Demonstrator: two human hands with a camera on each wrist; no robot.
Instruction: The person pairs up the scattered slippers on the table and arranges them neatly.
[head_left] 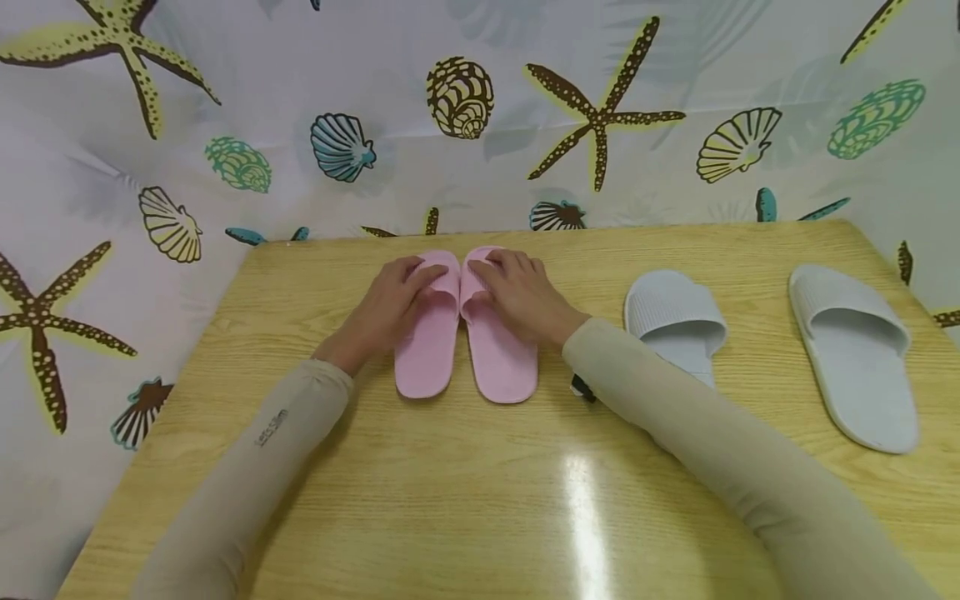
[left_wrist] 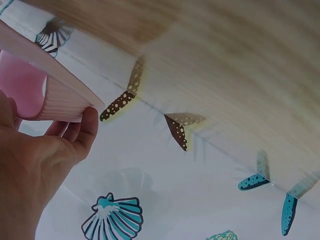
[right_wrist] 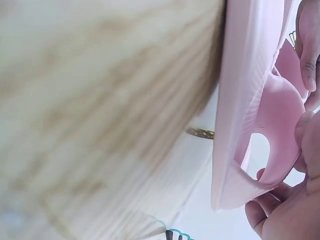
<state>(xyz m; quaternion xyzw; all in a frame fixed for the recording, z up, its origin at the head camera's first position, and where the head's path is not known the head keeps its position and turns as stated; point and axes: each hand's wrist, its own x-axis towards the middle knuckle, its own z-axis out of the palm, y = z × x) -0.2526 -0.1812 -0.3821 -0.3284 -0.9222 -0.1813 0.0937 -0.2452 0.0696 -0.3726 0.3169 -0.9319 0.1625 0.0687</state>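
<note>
A pair of pink slippers lies side by side on the wooden table, toes toward the back edge and inner sides touching. On the left pink slipper [head_left: 424, 358], my left hand [head_left: 392, 293] grips the ribbed strap from its outer side. The strap of the right pink slipper [head_left: 504, 365] is held by my right hand [head_left: 523, 290], the thumb side over its top. In the left wrist view, fingertips [left_wrist: 90, 122] bend against the slipper's toe end. From the right wrist, curled fingers [right_wrist: 255, 215] show at the strap's outer edge.
Two light grey slippers stand apart on the right, one grey slipper [head_left: 678, 321] partly behind my right sleeve [head_left: 675, 408], the other grey slipper [head_left: 862, 367] near the right edge. A cloth [head_left: 405, 183] printed with shells and starfish hangs behind the wooden table [head_left: 420, 500].
</note>
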